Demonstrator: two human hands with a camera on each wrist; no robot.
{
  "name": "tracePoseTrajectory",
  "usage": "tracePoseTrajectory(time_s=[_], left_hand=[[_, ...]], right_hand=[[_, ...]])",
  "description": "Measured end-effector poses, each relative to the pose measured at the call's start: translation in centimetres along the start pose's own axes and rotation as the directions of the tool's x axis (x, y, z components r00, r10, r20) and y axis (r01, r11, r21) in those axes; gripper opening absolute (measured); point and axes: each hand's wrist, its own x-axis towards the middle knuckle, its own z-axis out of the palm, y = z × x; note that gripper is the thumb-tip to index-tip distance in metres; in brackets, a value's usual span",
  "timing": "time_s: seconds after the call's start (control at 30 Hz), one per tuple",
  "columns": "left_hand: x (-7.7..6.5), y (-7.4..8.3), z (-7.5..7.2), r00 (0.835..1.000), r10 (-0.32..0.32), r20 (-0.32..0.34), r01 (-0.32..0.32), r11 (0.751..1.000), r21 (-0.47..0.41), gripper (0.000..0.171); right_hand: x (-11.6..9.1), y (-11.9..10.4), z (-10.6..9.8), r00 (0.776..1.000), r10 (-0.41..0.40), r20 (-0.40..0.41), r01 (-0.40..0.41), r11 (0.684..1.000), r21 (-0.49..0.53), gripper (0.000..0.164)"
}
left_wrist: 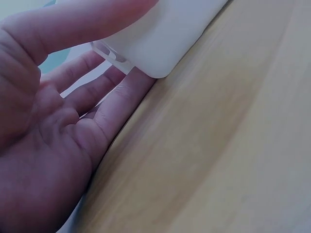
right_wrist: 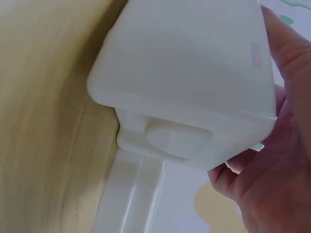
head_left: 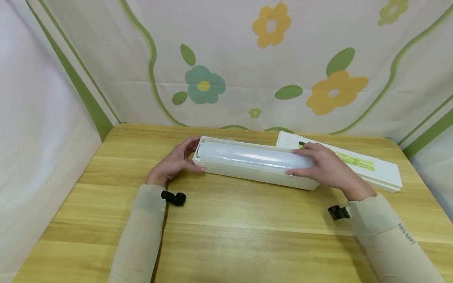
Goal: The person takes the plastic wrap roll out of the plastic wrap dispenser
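Observation:
A long white dispenser box [head_left: 255, 176] lies lidless on the table, with a roll of cling film [head_left: 244, 154] inside it. My left hand [head_left: 178, 157] grips the box's left end, thumb along the front wall and fingers round the far side. In the left wrist view, the fingers [left_wrist: 119, 99] reach behind and under the box's corner [left_wrist: 160, 43]. My right hand [head_left: 323, 163] reaches over the box's right end and holds the roll's right end between thumb and fingers. In the right wrist view, the box's end wall [right_wrist: 189, 63] hides the roll.
Behind the box at the right lies a long white lid [head_left: 383, 169] with a green-yellow label, set at a slant. A flowered cloth [head_left: 240, 59] hangs along the table's back edge. The wooden table [head_left: 226, 236] stretches out in front of the box.

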Motion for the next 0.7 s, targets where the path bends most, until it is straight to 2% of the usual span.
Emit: tracePoseTrajectory(time_s=[0.23, 0.43, 0.7], left_hand=[[-0.1, 0.0, 0.1, 1.0, -0.005, -0.007, 0.005, 1.0, -0.011, 0.11], [0.0, -0.2, 0.2, 1.0, -0.001, -0.002, 0.001, 1.0, 0.0, 0.109], [0.0, -0.1, 0.1, 1.0, 0.001, 0.001, -0.001, 1.0, -0.005, 0.11]], right_hand=[[0.2, -0.3, -1.0, 0.984, 0.166, 0.062, -0.171, 0.981, 0.091, 0.051], [0.2, -1.0, -1.5, 0.977, 0.211, 0.039, -0.214, 0.972, 0.093, 0.051], [0.5, -1.5, -2.0, 0.973, 0.222, 0.069, -0.229, 0.966, 0.119, 0.044]])
